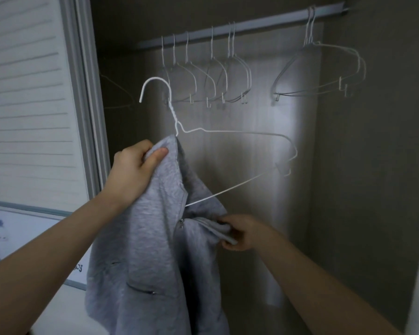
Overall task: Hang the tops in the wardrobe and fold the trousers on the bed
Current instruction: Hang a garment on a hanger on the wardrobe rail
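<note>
A grey zip-up top (pixel 153 252) hangs in front of the open wardrobe, its left shoulder draped over one end of a white wire hanger (pixel 230 134). My left hand (pixel 133 170) grips the top's shoulder together with the hanger's neck, hook pointing up and left. My right hand (pixel 242 232) pinches the other front edge of the top near the zip, lower down. The hanger's right arm and bottom wire are bare and stick out to the right.
The wardrobe rail (pixel 240 26) runs along the top with several empty white hangers (pixel 211 78) in the middle and more hangers (pixel 324 68) to the right. A slatted white door (pixel 27 97) stands at left. A pale surface with a picture (pixel 0 235) lies low left.
</note>
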`<state>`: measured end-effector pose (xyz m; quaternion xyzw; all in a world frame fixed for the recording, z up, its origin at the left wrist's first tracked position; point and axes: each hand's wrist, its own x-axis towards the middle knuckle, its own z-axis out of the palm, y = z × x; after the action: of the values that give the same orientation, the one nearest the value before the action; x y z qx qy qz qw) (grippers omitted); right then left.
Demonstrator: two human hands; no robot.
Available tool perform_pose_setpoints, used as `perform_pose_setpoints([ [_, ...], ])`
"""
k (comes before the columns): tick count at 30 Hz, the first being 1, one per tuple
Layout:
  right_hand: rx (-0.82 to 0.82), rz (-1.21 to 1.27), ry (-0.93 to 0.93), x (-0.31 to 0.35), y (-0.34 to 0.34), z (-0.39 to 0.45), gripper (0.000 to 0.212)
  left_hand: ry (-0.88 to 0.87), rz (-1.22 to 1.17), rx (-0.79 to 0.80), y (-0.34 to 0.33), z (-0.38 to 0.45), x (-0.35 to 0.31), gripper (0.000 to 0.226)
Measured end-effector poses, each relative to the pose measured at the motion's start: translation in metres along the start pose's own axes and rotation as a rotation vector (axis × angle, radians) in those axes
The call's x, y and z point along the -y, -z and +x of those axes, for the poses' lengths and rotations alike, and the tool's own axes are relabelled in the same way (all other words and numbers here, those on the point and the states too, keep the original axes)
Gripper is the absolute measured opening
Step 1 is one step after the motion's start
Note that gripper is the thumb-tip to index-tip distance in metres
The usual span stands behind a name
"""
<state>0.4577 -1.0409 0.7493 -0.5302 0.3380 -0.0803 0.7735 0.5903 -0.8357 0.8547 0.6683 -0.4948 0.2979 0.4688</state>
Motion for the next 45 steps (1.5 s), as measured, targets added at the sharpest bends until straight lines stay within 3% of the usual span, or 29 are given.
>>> perform_pose_setpoints([
  [3,-0.033,0.139,0.108,0.010,0.009,-0.004,0.015,0.025,0.041,0.024,0.014,-0.006,0.018,0.031],
  [6,-0.071,0.164,0.213,0.028,0.027,-0.021,0.020,-0.014,0.126,0.079,0.023,-0.021,0.036,0.039],
  [14,-0.286,-0.302,0.377,0.068,0.043,-0.059,0.020,-0.205,0.354,0.094,0.030,-0.031,0.053,0.040],
  [17,-0.354,-0.442,0.410,0.078,0.047,-0.069,0.026,-0.291,0.468,0.163,0.031,-0.037,0.048,0.053],
  [26,-0.424,-0.552,0.372,0.110,0.060,-0.093,0.022,-0.528,0.445,0.104,0.034,-0.044,0.025,0.055],
  [31,-0.546,-0.661,0.535,0.119,0.058,-0.096,0.027,-0.480,0.393,0.160,0.033,-0.051,0.015,0.070],
  [36,-0.708,-0.933,0.840,0.113,0.039,-0.093,0.027,-0.098,0.264,0.180,0.020,-0.034,-0.003,0.042],
  [38,-0.645,-0.968,0.875,0.106,0.025,-0.096,0.027,-0.036,0.124,0.165,0.013,-0.030,-0.019,0.043],
  [40,-0.463,-1.030,0.914,0.086,0.002,-0.097,0.033,-0.034,0.025,0.199,0.000,-0.025,-0.039,0.043],
  [42,-0.331,-1.072,0.959,0.066,-0.026,-0.094,0.045,-0.097,0.075,0.311,-0.017,-0.022,-0.058,0.040],
  [45,-0.380,-0.917,0.918,0.075,-0.027,-0.093,0.038,-0.138,0.269,0.398,-0.030,-0.023,-0.054,0.039],
])
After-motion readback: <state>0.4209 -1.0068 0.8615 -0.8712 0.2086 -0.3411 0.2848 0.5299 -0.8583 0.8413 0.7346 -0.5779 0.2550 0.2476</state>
